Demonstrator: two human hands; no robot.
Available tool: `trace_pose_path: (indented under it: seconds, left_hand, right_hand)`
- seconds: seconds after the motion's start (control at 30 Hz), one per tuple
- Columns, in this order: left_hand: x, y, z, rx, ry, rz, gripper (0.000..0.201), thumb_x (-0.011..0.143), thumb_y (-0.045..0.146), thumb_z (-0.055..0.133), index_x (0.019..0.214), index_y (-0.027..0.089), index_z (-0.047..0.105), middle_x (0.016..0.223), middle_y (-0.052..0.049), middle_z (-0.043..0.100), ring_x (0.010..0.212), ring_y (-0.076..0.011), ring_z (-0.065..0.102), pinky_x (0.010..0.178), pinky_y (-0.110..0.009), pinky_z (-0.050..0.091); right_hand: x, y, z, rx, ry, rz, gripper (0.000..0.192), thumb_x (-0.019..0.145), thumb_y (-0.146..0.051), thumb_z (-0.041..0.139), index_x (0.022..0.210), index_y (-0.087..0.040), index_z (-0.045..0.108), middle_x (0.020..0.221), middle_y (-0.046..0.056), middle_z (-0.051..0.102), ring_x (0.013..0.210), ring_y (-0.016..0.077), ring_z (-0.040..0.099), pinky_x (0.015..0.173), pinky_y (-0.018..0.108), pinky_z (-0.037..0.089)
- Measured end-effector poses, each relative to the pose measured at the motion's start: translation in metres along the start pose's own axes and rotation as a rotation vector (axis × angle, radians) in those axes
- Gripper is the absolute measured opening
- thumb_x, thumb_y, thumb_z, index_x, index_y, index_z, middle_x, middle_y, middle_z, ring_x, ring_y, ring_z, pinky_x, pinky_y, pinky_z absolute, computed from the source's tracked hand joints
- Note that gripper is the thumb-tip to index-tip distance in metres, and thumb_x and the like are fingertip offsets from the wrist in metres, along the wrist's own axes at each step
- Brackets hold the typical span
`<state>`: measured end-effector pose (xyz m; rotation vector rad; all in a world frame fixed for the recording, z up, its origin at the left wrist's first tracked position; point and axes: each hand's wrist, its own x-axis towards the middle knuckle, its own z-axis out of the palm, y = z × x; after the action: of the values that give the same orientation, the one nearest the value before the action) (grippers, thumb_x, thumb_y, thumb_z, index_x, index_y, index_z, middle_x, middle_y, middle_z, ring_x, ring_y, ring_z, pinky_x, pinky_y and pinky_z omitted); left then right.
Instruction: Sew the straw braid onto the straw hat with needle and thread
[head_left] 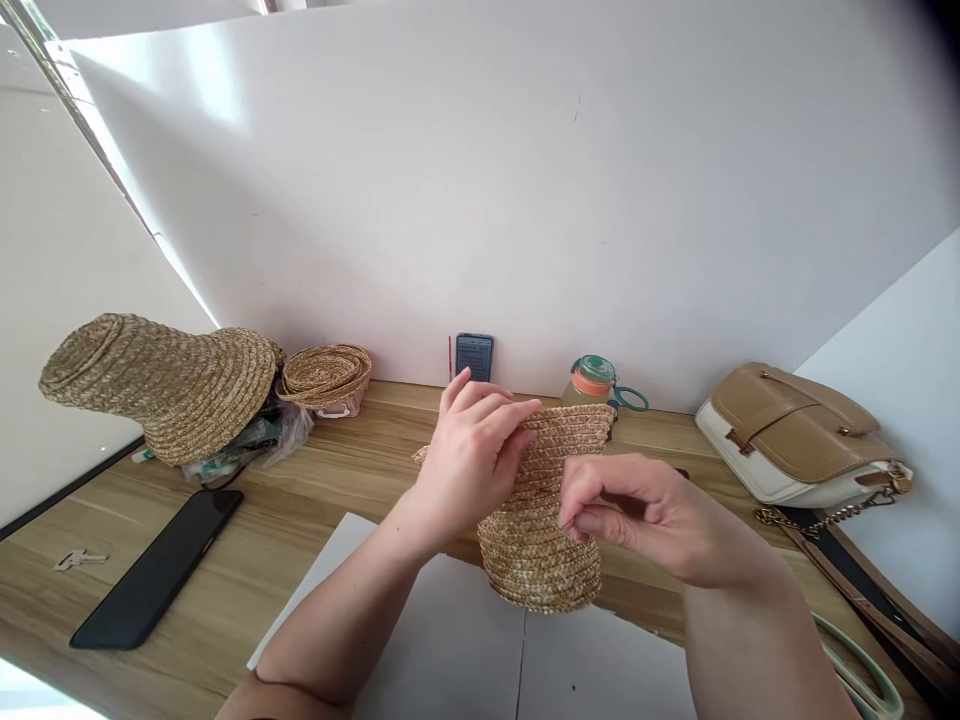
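In front of me hangs a straw hat (541,570) sewn from rows of braid, its wider edge up and its rounded part down. My left hand (472,450) grips it near the upper edge, thumb on the near side. Over the hat's right side, my right hand (637,515) is closed in a pinch, thumb against forefinger. Whatever those fingertips hold is too fine to make out. I cannot tell whether the right fingertips touch the straw.
At left are another straw hat (165,385), a coil of straw braid (326,373), a black phone (161,570) and a key (80,559). Behind stand a small phone (475,355) and a lidded jar (592,372). A handbag (802,420) sits right; white sheets (435,640) lie below.
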<state>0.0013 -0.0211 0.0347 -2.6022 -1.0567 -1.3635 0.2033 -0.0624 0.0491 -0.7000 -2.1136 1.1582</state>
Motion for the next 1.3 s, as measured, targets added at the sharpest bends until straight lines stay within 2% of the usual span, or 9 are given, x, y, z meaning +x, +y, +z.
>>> trace_pose_path:
  seconds: [0.23,0.37,0.5,0.6,0.7,0.87,0.97,1.17,1.3]
  left_hand:
    - [0.003,0.001,-0.003,-0.042,-0.024,-0.12,0.019,0.085,0.017,0.057,0.098,0.015,0.07,0.081,-0.005,0.07,0.088,-0.0189,0.059,0.104,-0.045,0.036]
    - [0.005,0.002,-0.009,-0.145,-0.084,-0.22,0.015,0.083,0.015,0.059,0.09,0.016,0.071,0.078,-0.005,0.068,0.084,-0.0193,0.056,0.086,-0.037,0.046]
    - [0.006,0.003,-0.014,-0.213,-0.12,-0.28,0.013,0.081,0.013,0.06,0.087,0.017,0.071,0.077,-0.004,0.067,0.084,-0.0186,0.054,0.078,-0.032,0.045]
    - [0.006,0.002,-0.014,-0.206,-0.125,-0.294,0.013,0.081,0.012,0.06,0.085,0.017,0.071,0.075,-0.003,0.066,0.082,-0.0183,0.053,0.077,-0.032,0.044]
    - [0.006,0.002,-0.013,-0.195,-0.126,-0.308,0.012,0.081,0.012,0.06,0.084,0.017,0.071,0.076,-0.003,0.067,0.082,-0.0182,0.053,0.077,-0.032,0.044]
    - [0.007,0.0,-0.012,-0.195,-0.123,-0.307,0.012,0.082,0.013,0.06,0.083,0.016,0.071,0.073,-0.003,0.065,0.078,-0.0174,0.052,0.076,-0.032,0.043]
    - [0.007,-0.001,-0.013,-0.217,-0.131,-0.312,0.013,0.083,0.014,0.059,0.085,0.017,0.072,0.072,-0.002,0.064,0.077,-0.0167,0.052,0.077,-0.031,0.043]
    - [0.007,-0.002,-0.013,-0.23,-0.15,-0.315,0.014,0.084,0.016,0.059,0.086,0.017,0.073,0.069,-0.002,0.06,0.075,-0.0155,0.051,0.073,-0.029,0.042]
    - [0.007,-0.005,-0.014,-0.239,-0.146,-0.32,0.016,0.084,0.017,0.058,0.089,0.017,0.073,0.07,-0.002,0.059,0.072,-0.0143,0.051,0.069,-0.027,0.042]
  right_hand:
    - [-0.005,-0.008,0.005,-0.137,-0.019,0.065,0.014,0.094,-0.018,0.046,0.089,-0.02,0.059,0.075,-0.001,0.059,0.069,0.0094,0.054,0.063,0.022,0.042]
    - [-0.009,-0.007,0.007,-0.171,0.229,0.042,0.012,0.095,-0.02,0.047,0.093,-0.023,0.058,0.073,-0.002,0.054,0.066,0.0094,0.051,0.059,0.023,0.041]
    - [-0.01,-0.005,0.013,-0.144,0.541,-0.111,0.014,0.095,-0.019,0.047,0.096,-0.024,0.059,0.069,-0.002,0.048,0.06,0.0094,0.046,0.053,0.024,0.037]
    - [-0.01,-0.003,0.018,-0.104,0.644,-0.182,0.014,0.094,-0.017,0.047,0.097,-0.023,0.06,0.074,-0.001,0.051,0.059,0.0092,0.047,0.054,0.026,0.037]
    - [-0.011,-0.006,0.018,-0.12,0.552,-0.181,0.015,0.094,-0.016,0.046,0.098,-0.024,0.058,0.069,-0.002,0.047,0.058,0.0097,0.045,0.055,0.026,0.037]
    - [-0.013,-0.017,0.009,-0.311,0.087,-0.003,0.013,0.095,-0.016,0.042,0.092,-0.022,0.054,0.075,-0.002,0.053,0.064,0.0096,0.046,0.06,0.024,0.036]
    - [-0.011,-0.018,0.007,-0.414,-0.097,0.067,0.015,0.095,-0.017,0.039,0.088,-0.02,0.051,0.073,-0.002,0.055,0.065,0.0096,0.046,0.06,0.023,0.035]
    - [-0.007,-0.012,0.004,-0.441,-0.202,0.165,0.016,0.094,-0.017,0.041,0.084,-0.02,0.053,0.073,-0.001,0.059,0.066,0.0109,0.051,0.061,0.024,0.038]
    - [-0.02,-0.014,-0.015,-0.386,-0.121,0.146,0.018,0.094,-0.022,0.043,0.091,-0.021,0.061,0.119,0.007,0.06,0.095,0.0166,0.06,0.077,0.028,0.047]
